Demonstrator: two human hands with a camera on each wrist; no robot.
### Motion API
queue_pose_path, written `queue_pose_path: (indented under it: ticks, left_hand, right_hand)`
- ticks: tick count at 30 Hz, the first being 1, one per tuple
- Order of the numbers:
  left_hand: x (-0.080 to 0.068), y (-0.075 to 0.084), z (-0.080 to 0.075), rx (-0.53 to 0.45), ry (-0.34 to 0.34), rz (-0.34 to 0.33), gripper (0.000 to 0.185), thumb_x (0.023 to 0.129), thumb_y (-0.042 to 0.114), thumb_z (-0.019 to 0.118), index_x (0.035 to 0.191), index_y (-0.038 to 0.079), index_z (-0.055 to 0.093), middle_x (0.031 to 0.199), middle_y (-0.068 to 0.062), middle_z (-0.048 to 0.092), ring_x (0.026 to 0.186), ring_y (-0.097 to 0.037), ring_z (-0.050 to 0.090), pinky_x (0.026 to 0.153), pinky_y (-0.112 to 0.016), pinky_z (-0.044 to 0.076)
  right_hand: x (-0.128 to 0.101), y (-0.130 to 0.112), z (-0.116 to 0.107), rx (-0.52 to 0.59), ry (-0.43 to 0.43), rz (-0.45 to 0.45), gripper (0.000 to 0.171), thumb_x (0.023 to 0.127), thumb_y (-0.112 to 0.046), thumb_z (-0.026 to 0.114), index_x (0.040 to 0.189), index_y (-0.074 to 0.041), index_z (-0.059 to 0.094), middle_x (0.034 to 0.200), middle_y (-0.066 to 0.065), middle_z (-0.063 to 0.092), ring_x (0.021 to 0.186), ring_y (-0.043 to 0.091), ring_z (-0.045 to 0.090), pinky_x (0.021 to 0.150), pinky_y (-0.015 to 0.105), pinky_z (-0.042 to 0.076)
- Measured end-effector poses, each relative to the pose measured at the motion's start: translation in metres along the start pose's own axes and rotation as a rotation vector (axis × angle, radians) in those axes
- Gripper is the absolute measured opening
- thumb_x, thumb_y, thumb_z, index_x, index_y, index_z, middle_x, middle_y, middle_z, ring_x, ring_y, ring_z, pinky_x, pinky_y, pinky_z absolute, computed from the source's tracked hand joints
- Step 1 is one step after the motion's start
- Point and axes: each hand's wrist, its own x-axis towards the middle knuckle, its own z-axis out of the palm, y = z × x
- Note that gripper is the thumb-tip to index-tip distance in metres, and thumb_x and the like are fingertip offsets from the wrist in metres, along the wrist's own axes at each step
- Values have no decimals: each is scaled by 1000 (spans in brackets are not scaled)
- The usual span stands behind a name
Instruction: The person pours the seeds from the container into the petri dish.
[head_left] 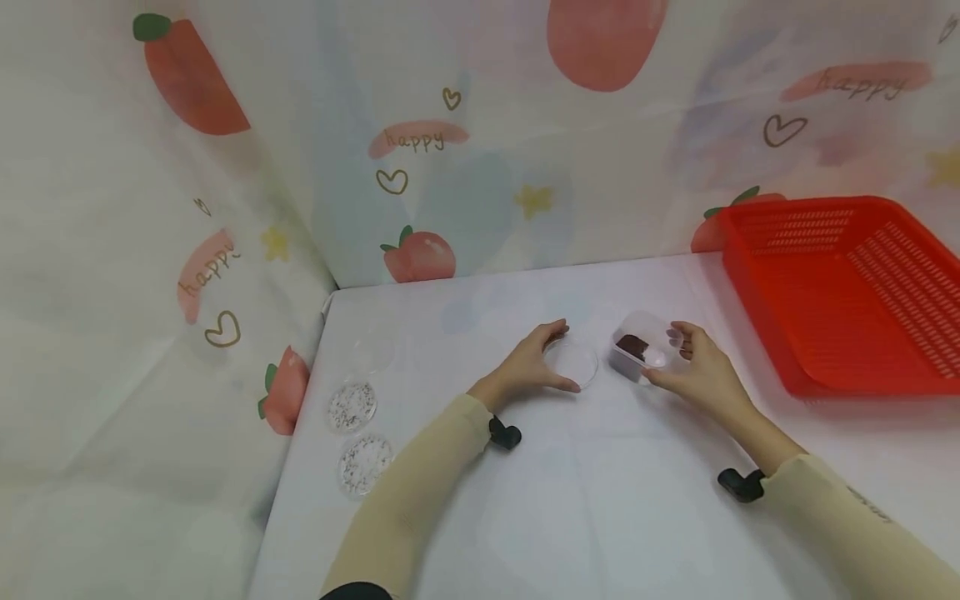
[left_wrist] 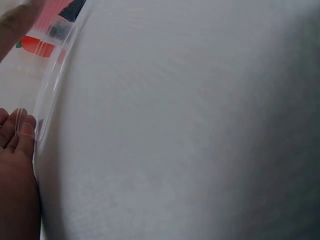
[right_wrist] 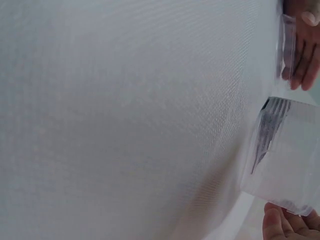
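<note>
My left hand (head_left: 534, 362) spans a round clear petri dish (head_left: 589, 385) on the white table, thumb at the near rim and fingers at the far rim. Seen edge-on in the left wrist view, the dish (left_wrist: 50, 95) has low transparent walls. Just right of it stands a clear plastic box (head_left: 624, 367) with dark brown material (head_left: 632, 345) and a whitish piece (head_left: 655, 357) inside. My right hand (head_left: 697, 367) holds this box by its right side, thumb in front and fingers behind. The right wrist view shows fingertips (right_wrist: 285, 220) against the box wall (right_wrist: 290, 155).
Two petri dishes with dark-speckled contents (head_left: 352, 407) (head_left: 365, 463) lie along the table's left side, with a faint clear dish (head_left: 373, 353) behind them. A red plastic basket (head_left: 810, 333) stands at the back right. Printed cloth (head_left: 495, 217) hangs behind the table.
</note>
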Motion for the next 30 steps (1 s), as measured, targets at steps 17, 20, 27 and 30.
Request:
queue_pose_path:
  ticks: [17,20,27,30]
  left_hand:
    - [-99,-10,-14,-1,-5,-71,93,70,27,98,147,17,48,149,6,54,142,-7,46,121,-28,34]
    - [-123,-15,-16,-89,49,-76,98,67,20,100,148,18,44,152,5,53,144,-9,45,123,-30,31]
    - [-145,-16,-10,-240,65,-79,108,66,9,99,155,16,37,159,1,47,149,-8,40,124,-27,27]
    - [-148,-16,-9,-278,64,-100,113,67,5,97,159,15,32,163,-1,44,151,-8,37,124,-24,25]
  right_hand:
    - [-10,-19,9,70,-94,10,101,87,-40,82,160,0,25,151,34,43,133,55,49,104,68,44]
    - [-19,-37,16,126,-130,-33,97,89,-36,82,160,-2,25,152,30,43,132,54,50,104,66,45]
    - [-40,-79,44,109,-186,-221,95,83,-23,87,158,-3,30,151,24,48,129,49,56,101,62,50]
    - [-44,-91,53,39,-194,-283,97,80,-19,88,158,-6,31,153,21,46,127,49,57,98,63,52]
